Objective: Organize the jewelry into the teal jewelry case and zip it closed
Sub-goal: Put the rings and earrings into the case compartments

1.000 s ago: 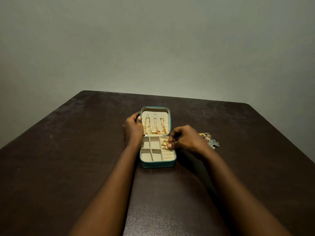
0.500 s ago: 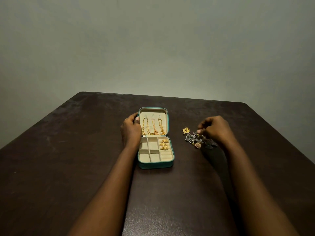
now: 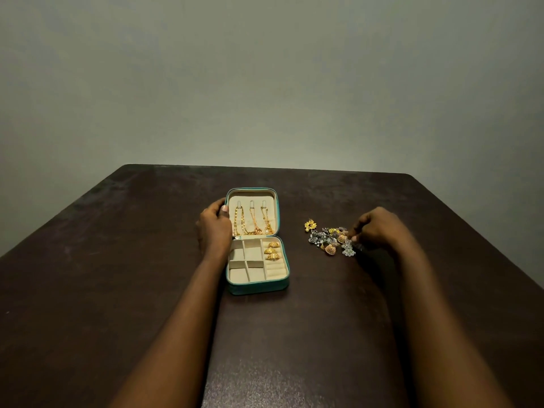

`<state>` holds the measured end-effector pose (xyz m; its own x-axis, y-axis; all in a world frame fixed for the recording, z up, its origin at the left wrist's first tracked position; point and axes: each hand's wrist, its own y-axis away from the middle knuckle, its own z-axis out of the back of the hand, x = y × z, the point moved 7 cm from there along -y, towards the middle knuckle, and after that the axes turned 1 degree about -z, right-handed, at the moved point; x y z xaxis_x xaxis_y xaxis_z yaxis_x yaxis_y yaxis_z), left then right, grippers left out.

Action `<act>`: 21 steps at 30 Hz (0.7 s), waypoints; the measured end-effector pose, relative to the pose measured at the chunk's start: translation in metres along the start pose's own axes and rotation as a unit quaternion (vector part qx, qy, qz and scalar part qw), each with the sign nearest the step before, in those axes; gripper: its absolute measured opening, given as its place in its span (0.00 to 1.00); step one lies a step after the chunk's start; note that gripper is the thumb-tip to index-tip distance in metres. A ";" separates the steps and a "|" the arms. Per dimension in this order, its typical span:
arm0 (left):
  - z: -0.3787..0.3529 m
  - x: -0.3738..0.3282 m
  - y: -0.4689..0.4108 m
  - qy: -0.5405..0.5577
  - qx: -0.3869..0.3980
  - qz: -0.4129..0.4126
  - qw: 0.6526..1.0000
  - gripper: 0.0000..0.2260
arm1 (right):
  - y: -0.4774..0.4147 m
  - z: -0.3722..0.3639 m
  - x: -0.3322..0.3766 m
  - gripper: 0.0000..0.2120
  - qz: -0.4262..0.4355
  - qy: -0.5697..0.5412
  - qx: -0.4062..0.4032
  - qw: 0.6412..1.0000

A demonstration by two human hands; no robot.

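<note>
At the bench's [image 3: 117, 290] centre, a left hand [image 3: 214, 228] grips the open teal jewelry case's [image 3: 259, 287] lid edge while right-hand fingers [image 3: 354, 231] pinch into loose earrings [image 3: 331, 241]; what they grasp is unclear.

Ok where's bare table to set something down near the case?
Free: the strip between the teal case and the jewelry pile, and the table left of the left hand. Crowded: around the pile, where the right hand works.
</note>
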<state>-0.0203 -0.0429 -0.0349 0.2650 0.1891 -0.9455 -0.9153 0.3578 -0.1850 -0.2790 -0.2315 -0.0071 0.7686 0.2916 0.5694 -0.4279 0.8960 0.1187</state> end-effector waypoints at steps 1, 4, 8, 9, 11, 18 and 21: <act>0.000 0.000 0.000 -0.002 -0.001 0.002 1.000 0.13 | -0.001 0.001 -0.001 0.06 0.002 0.013 -0.012 1.000; 0.001 0.000 0.000 -0.004 0.000 0.000 1.000 0.13 | -0.006 0.002 -0.002 0.07 0.014 0.033 -0.046 0.998; 0.000 0.000 0.000 0.001 0.003 -0.002 1.000 0.14 | -0.009 0.000 -0.001 0.08 0.030 0.025 -0.086 0.996; 0.001 0.001 0.000 0.001 0.003 -0.002 1.000 0.13 | -0.010 -0.004 0.000 0.11 0.034 0.028 -0.073 0.996; 0.001 0.000 0.001 0.002 0.003 -0.004 1.000 0.13 | -0.011 -0.016 0.002 0.18 0.038 0.041 -0.014 0.998; 0.002 -0.001 0.001 0.003 0.007 -0.006 1.000 0.14 | -0.008 -0.027 0.010 0.10 0.065 0.016 -0.001 0.998; 0.002 -0.002 0.002 0.000 0.005 -0.004 1.000 0.14 | -0.010 -0.022 0.003 0.07 0.056 -0.066 -0.033 0.996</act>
<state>-0.0216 -0.0410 -0.0330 0.2728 0.1858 -0.9440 -0.9098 0.3688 -0.1903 -0.2618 -0.2322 -0.0246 0.6467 0.3490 0.6782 -0.4726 0.8812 -0.0028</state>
